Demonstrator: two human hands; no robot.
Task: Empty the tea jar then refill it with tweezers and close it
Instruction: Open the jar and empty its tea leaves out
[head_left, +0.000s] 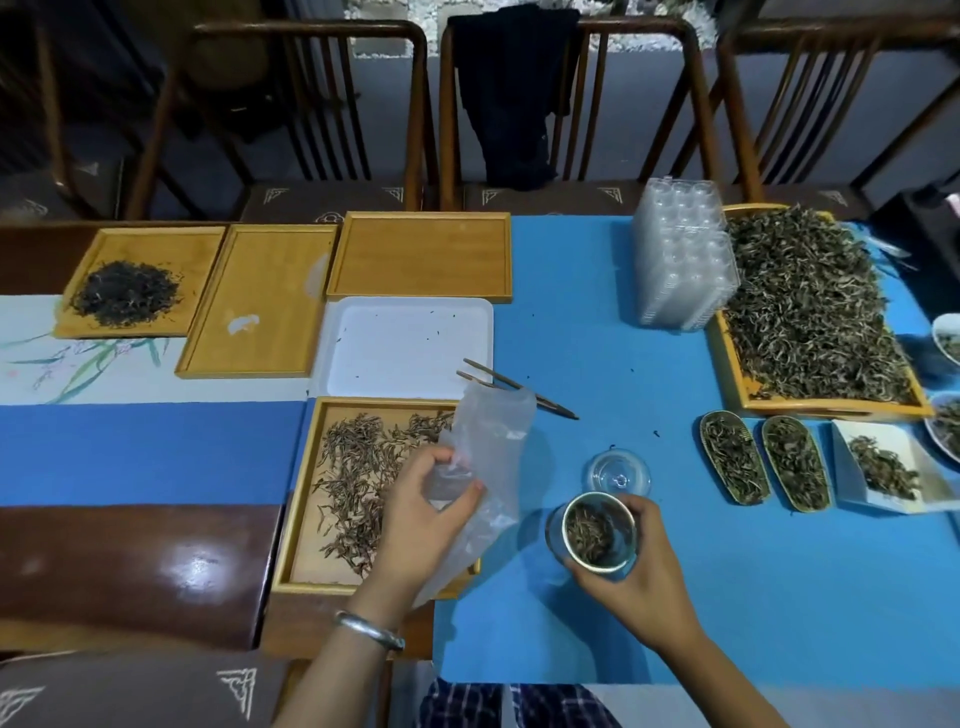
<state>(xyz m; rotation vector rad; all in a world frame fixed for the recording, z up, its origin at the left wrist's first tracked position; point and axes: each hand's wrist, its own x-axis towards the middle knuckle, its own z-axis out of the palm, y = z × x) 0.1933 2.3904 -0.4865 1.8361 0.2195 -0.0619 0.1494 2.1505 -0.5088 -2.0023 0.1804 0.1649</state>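
- Right hand (631, 561) grips tea jar (595, 535), tilted, tea inside, above blue mat (597, 322) near its front edge.
- Left hand (421, 514) pinches clear plastic bag (493, 441) over wooden tray (298, 499).
- Glass lid (619, 473) just behind jar.
- Tweezers (511, 387) cross white tray (410, 348) rim.
- Bare mat lies between jar and leaf-shaped dishes (763, 467).

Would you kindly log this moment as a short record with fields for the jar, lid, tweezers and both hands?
jar: small round glass tea jar, open, tilted toward the camera, part-filled with tea leaves
lid: clear glass lid, on the blue table mat, just beyond the jar
tweezers: dark wooden tweezers, lying unheld across the white plastic tray edge
left hand: holds a crumpled clear plastic bag over the wooden tray of loose tea
right hand: grips the jar
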